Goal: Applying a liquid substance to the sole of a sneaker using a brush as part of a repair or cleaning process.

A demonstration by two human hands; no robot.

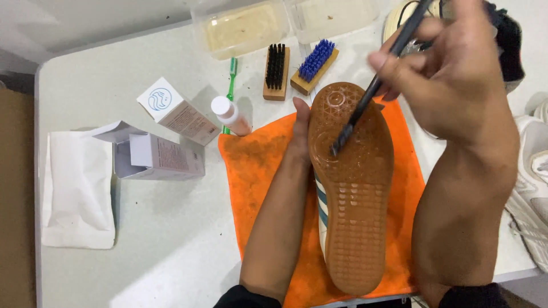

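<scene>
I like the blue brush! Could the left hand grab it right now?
Probably not yet: the left hand is busy steadying the shoe. The blue brush lies just beyond it with nothing between, so letting go would make it easy.

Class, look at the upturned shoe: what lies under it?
An orange cloth lies under the shoe, spread on the white table. The left hand grips the shoe's side. The cloth's middle, and whether the shoe rests on it, is hidden.

shoe (pixel 351 194) on cloth (pixel 257 171), 2 brushes (pixel 276 71) behind, boxes (pixel 160 154) left
</scene>
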